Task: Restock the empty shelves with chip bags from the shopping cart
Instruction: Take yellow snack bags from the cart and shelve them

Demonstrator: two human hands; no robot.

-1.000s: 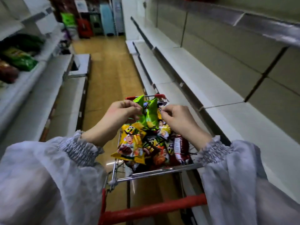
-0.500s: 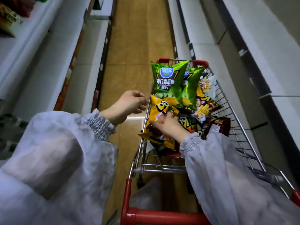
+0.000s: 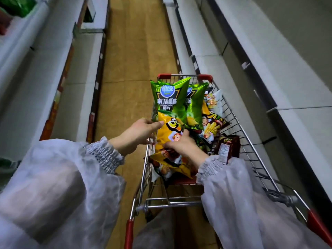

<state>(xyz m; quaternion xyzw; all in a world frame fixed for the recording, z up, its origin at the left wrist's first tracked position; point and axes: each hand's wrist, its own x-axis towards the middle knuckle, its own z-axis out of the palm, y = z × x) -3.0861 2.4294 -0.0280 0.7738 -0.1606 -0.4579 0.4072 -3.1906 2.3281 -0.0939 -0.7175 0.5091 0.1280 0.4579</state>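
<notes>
A wire shopping cart (image 3: 250, 141) with red corners stands in the aisle, full of chip bags. Two green chip bags (image 3: 169, 99) stand upright at its far end. A yellow chip bag (image 3: 168, 139) lies against them near the cart's left side. My right hand (image 3: 181, 147) presses on the yellow bag's middle with curled fingers and grips it. My left hand (image 3: 139, 133) reaches over the cart's left rim and pinches the bag's left edge. Brown and red bags (image 3: 228, 146) lie to the right. Empty white shelves (image 3: 224, 69) run along the right.
White shelves (image 3: 36, 83) line the left side too, with green bags (image 3: 18, 6) on an upper shelf at the top left. A tan floor aisle (image 3: 133, 60) stretches ahead of the cart. The red cart handle (image 3: 128, 234) is close to my body.
The view has come closer to the cart. My left hand moved right from beside the cart onto the yellow bag's edge. My right hand stays on the yellow bag.
</notes>
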